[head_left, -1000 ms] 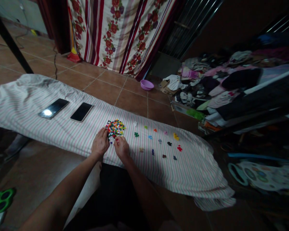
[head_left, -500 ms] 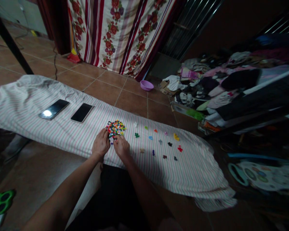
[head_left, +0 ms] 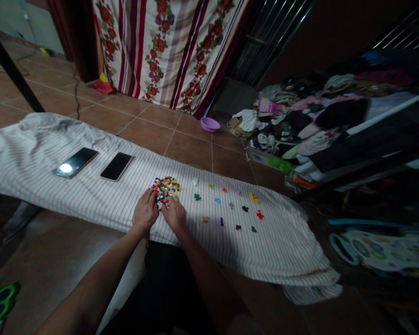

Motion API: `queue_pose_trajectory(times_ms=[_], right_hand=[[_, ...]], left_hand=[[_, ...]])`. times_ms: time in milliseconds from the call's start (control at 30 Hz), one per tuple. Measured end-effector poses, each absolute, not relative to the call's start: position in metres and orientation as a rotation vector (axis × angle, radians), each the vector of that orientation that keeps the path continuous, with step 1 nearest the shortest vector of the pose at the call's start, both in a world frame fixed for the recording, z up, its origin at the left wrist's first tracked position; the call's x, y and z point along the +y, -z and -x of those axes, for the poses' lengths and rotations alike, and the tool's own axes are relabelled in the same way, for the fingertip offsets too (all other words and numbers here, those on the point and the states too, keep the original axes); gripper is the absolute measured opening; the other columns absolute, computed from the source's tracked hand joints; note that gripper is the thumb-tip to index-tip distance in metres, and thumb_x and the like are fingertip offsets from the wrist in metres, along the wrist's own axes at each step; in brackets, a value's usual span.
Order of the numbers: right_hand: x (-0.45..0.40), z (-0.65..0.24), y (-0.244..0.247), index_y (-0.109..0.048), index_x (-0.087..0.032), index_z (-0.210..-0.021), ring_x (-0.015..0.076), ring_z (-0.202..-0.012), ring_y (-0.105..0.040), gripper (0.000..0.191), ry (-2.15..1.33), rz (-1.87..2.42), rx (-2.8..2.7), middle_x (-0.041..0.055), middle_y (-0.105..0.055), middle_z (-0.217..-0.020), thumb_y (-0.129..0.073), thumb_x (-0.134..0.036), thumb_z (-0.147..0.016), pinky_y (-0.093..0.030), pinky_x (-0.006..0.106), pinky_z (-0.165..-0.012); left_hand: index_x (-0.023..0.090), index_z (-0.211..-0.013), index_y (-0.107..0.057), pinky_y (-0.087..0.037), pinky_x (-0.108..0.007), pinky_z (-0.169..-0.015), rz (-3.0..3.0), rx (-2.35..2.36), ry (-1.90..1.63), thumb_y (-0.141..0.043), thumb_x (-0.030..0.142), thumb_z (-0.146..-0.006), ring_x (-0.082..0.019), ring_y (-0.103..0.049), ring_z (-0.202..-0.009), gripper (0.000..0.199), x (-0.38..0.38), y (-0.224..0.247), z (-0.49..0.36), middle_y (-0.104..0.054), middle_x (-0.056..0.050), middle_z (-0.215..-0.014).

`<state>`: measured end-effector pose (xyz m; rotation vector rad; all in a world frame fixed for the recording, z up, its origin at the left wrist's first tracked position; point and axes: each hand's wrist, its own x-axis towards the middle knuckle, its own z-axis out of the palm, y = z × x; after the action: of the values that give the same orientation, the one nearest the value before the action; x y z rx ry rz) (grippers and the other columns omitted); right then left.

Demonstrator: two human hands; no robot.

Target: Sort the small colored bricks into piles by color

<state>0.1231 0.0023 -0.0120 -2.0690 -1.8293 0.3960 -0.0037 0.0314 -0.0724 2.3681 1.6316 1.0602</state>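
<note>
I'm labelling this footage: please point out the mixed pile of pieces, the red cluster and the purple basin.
Mixed pile point(head_left: 168, 187): head view, its middle.
Red cluster point(head_left: 260, 215): head view, its centre.
Purple basin point(head_left: 210, 124): head view, its inner surface.

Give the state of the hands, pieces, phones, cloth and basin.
Mixed pile: loose, colours jumbled
Small groups: sorted by colour, spaced apart
Left hand: at pile's edge, grip unclear
Right hand: at pile, grip unclear
Left phone: face up
Right phone: face up, dark
Striped cloth: spread, rumpled
Purple basin: upright

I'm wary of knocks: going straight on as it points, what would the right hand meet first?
Probably the pile of mixed coloured pieces, just ahead of the right hand, though depth there is unclear.
</note>
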Motion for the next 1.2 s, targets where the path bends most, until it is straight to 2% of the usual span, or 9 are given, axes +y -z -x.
queue_pose_trajectory(times_ms=[300, 433, 733, 1000, 1200], right_hand=[[0.003, -0.123, 0.018, -0.060, -0.024, -0.094, 0.0158, -0.094, -0.061, 0.012, -0.456, 1.872, -1.731, 0.0009, -0.067, -0.096, -0.056, -0.017, -0.086, -0.047, 0.027, -0.085], [0.000, -0.124, 0.013, -0.061, -0.023, -0.097, 0.0163, -0.096, -0.062, 0.013, -0.455, 1.831, -1.736, 0.0017, -0.067, -0.097, -0.056, -0.017, -0.086, -0.047, 0.028, -0.089], [-0.022, -0.142, 0.009, -0.066, -0.024, -0.102, 0.0130, -0.091, -0.064, 0.017, -0.496, 1.772, -1.689, -0.0002, -0.069, -0.100, -0.055, -0.020, -0.090, -0.048, 0.023, -0.085], [-0.045, -0.203, 0.011, -0.071, -0.023, -0.103, 0.0137, -0.089, -0.066, 0.022, -0.387, 1.819, -1.527, 0.0023, -0.071, -0.099, -0.054, -0.023, -0.090, -0.050, 0.024, -0.083], [-0.059, -0.279, 0.010, -0.073, -0.021, -0.095, 0.0172, -0.091, -0.067, 0.027, -0.266, 1.906, -1.250, 0.0046, -0.073, -0.096, -0.049, -0.024, -0.084, -0.051, 0.030, -0.087]], left_hand=[[0.008, -0.123, -0.058, -0.041, -0.048, -0.112, -2.345, 1.579, -1.074, -0.041, 0.018, -0.086, -0.029, -0.048, -0.134, 0.042, 0.031, 0.072, 0.005, -0.058, -0.020, -0.134], [0.007, -0.123, -0.057, -0.041, -0.049, -0.111, -2.368, 1.550, -1.097, -0.039, 0.019, -0.087, -0.030, -0.048, -0.133, 0.042, 0.032, 0.073, 0.007, -0.058, -0.022, -0.132], [0.012, -0.124, -0.054, -0.042, -0.050, -0.110, -2.404, 1.516, -1.130, -0.042, 0.021, -0.086, -0.030, -0.049, -0.131, 0.042, 0.033, 0.073, 0.008, -0.059, -0.018, -0.130], [0.016, -0.126, -0.053, -0.042, -0.052, -0.110, -2.396, 1.501, -1.112, -0.043, 0.022, -0.083, -0.031, -0.048, -0.132, 0.045, 0.031, 0.068, 0.008, -0.058, -0.017, -0.131], [0.013, -0.125, -0.053, -0.042, -0.052, -0.109, -2.464, 1.496, -1.084, -0.042, 0.022, -0.084, -0.032, -0.049, -0.130, 0.044, 0.032, 0.069, 0.009, -0.058, -0.019, -0.130]])
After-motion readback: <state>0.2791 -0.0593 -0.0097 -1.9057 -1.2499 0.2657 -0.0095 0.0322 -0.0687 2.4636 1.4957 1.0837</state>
